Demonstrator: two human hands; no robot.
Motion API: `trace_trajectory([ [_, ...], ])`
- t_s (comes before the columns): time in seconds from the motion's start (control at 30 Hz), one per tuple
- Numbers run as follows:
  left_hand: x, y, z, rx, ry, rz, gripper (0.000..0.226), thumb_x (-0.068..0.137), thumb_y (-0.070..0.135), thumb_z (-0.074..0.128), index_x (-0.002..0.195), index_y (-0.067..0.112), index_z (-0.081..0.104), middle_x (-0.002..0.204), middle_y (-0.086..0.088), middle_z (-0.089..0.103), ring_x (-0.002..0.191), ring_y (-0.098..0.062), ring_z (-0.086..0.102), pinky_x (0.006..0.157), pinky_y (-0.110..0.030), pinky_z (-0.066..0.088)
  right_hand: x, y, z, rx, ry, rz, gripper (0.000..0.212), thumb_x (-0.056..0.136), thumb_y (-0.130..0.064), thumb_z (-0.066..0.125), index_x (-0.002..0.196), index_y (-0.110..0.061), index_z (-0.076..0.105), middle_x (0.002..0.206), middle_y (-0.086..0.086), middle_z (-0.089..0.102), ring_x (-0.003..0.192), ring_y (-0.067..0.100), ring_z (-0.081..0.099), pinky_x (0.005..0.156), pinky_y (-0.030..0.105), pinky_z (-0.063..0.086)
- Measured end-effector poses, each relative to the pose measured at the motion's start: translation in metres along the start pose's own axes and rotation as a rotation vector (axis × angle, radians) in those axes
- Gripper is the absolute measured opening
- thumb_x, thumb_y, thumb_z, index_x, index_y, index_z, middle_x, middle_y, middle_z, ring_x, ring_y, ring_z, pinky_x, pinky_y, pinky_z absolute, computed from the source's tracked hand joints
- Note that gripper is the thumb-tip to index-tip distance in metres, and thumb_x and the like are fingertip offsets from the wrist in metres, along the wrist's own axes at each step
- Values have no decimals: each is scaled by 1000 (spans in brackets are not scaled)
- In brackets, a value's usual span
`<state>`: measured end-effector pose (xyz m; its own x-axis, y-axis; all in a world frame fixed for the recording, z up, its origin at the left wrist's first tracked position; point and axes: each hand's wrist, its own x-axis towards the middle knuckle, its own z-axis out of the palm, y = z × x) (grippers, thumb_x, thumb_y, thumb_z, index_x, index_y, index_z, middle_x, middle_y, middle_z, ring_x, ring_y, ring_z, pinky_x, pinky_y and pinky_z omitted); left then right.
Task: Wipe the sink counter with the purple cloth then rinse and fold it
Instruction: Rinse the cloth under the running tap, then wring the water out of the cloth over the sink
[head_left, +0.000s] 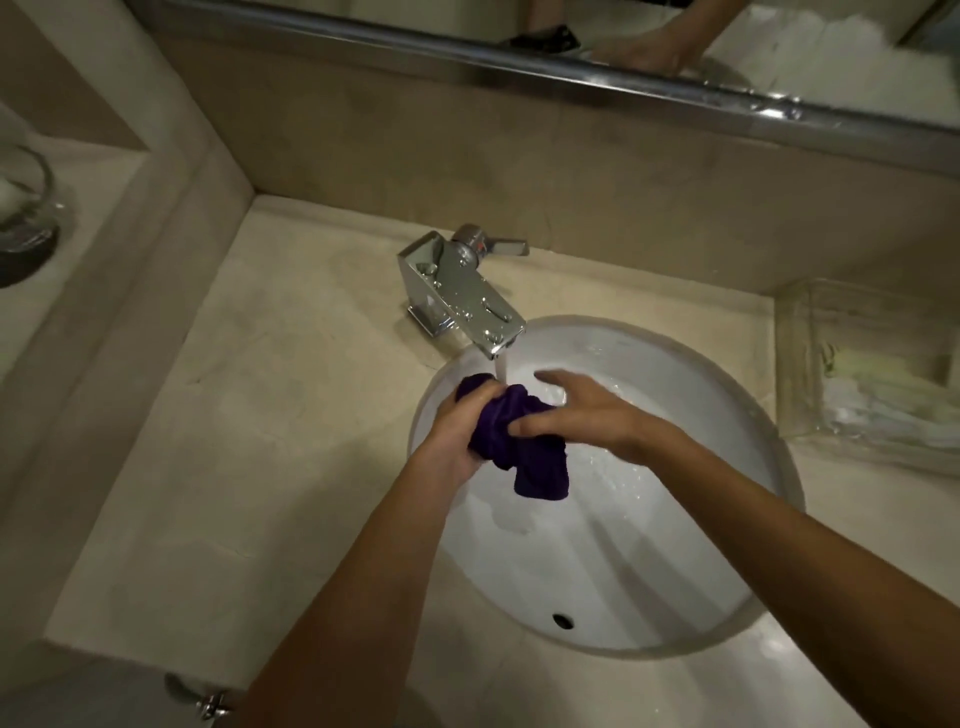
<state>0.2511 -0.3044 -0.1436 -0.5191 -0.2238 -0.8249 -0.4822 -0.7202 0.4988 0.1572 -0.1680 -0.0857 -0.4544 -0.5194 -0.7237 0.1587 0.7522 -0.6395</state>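
Fingers (470, 402) of left hand (457, 431) curled tight round bunched purple cloth (511, 441), gripping at its 9 o'clock end; right hand (582, 415) pinching the 3 o'clock side, thumb on top, index finger stretched out toward the stream. Held over sink (727, 597) basin, directly beneath faucet (462, 291) spout at 12 o'clock, so running water soaks the wad (rinse step, by the look of it) and runoff drains below instead of onto desk (260, 415). Loose tail hanging toward 6 o'clock, dripping. Folding not yet begun. Clear tray (857, 374) parked at 3 o'clock, well apart from splashes.
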Motion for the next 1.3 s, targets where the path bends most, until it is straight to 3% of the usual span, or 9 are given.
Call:
trace_trajectory([
  [0.17, -10, 0, -10, 63, -47, -36, 43, 78, 19, 76, 117, 4, 68, 99, -14, 74, 78, -24, 72, 65, -32, 58, 9, -47, -32, 321, 209, -251, 57, 93, -24, 70, 147, -22, 52, 148, -6, 53, 133, 13, 53, 110, 41, 46],
  [0.43, -24, 3, -12, 116, -85, 22, 26, 82, 13, 74, 105, 4, 69, 94, -12, 71, 77, -23, 69, 60, -28, 55, 28, -86, -31, 297, 317, -313, 49, 91, 6, 57, 135, -16, 61, 118, -5, 69, 101, 10, 61, 83, 22, 47],
  [0.57, -26, 12, -7, 118, -70, 30, 13, 83, 12, 73, 94, 11, 67, 82, -7, 70, 70, -20, 67, 57, -28, 54, 15, -85, -30, 148, 336, -328, 53, 89, 14, 48, 135, -7, 64, 119, 1, 69, 120, 21, 62, 96, 33, 49],
  [0.67, -31, 14, -2, 138, -63, 33, 16, 82, 12, 75, 95, 11, 68, 80, -7, 72, 70, -21, 68, 62, -30, 56, -8, -84, -31, 127, 209, -301, 59, 98, 6, 48, 148, -24, 51, 131, 1, 60, 124, 19, 58, 103, 48, 50],
  [0.77, -42, 12, 3, 183, -74, 38, 17, 80, 11, 75, 96, 11, 69, 82, -9, 72, 73, -24, 69, 67, -33, 56, -29, -57, -27, 190, 185, -158, 52, 103, -26, 56, 153, -29, 42, 145, 4, 53, 120, 24, 57, 103, 56, 50],
  [0.83, -52, 10, 9, 205, -118, 63, 18, 80, 11, 76, 96, 10, 68, 83, -11, 71, 75, -25, 69, 69, -35, 56, -48, -29, -27, 263, 65, 55, 72, 89, -60, 66, 149, -25, 45, 143, 7, 53, 122, 32, 58, 100, 57, 51],
  [0.9, -64, 13, 22, 209, -163, 119, 22, 78, 12, 77, 98, 8, 67, 87, -14, 70, 81, -28, 69, 77, -39, 56, -66, -7, -28, 383, -183, 148, 89, 72, -71, 75, 141, -20, 53, 138, 9, 60, 123, 37, 61, 95, 59, 54],
  [1.0, -89, 29, 53, 169, -212, 216, 21, 75, 12, 79, 92, 9, 67, 86, -15, 70, 80, -28, 69, 77, -41, 56, -94, -2, -35, 508, -288, -9, 69, 80, -50, 81, 136, -15, 61, 132, 17, 67, 122, 39, 65, 100, 64, 51],
  [1.3, -192, 96, 134, 217, -216, 561, 15, 81, 6, 77, 79, 14, 64, 71, -4, 66, 72, -21, 67, 71, -33, 57, -191, -84, -63, 466, 40, -252, 36, 83, -5, 81, 114, 3, 66, 107, 23, 74, 99, 36, 74, 96, 52, 57],
])
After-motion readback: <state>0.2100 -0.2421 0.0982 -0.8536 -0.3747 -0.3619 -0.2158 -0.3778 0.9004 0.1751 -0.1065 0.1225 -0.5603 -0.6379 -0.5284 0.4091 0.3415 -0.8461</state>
